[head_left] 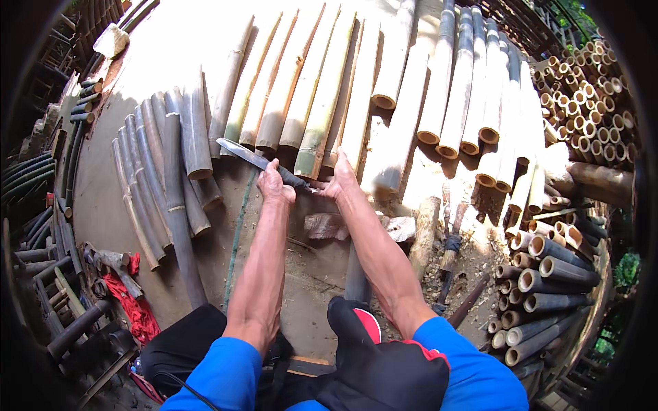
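Ground (96,181) is covered toward its far edge by bamboo poles (327,103), seemingly cut to length; tubes (558,302) are stacked at its right edge. Above its middle, a knife (248,155) is gripped by the left hand (275,185); the handle's end is met by the right hand (338,182), its hold unclear. No pole is being cut; what remains cannot be told.

The knife (250,157) has a silver-grey blade and a dark handle (293,180). Both sleeves (226,373) are bright blue, the trousers (185,342) are black. Near the left edge of the grey-brown floor (214,253), the cloth (133,308) is red. One dark grey bamboo pole (179,222) has pale rings; another pole (317,140) is yellowish green.
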Demonstrator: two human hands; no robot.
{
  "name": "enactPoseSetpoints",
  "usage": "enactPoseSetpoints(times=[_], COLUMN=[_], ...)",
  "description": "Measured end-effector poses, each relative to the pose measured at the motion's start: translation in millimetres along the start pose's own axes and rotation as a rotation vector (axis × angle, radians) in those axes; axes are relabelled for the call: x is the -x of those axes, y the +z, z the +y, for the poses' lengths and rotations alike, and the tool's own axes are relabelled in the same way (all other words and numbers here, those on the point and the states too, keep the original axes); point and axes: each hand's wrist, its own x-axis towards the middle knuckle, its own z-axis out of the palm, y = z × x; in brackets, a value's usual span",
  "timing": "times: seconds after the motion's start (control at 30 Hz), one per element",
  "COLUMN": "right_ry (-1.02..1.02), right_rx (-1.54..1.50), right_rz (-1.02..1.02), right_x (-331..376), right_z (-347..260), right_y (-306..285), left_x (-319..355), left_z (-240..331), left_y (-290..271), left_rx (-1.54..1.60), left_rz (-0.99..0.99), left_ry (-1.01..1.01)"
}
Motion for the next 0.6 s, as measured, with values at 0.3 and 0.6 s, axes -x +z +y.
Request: enactPoseSetpoints(times=[0.3, 0.6], right_ry=[-0.207, -0.311], right_rx=[-0.088, 0.1], right_rz=[-0.281, -0.234], right_x=[-82, 3], right_z=[-68, -119], right_y=[20, 13], left_x=[-12, 47], left_z=[-6, 39], left_y=[88, 117], left_rx=[-0.067, -0.561], left_rz=[0.043, -0.393], left_ry=[0.029, 0.08])
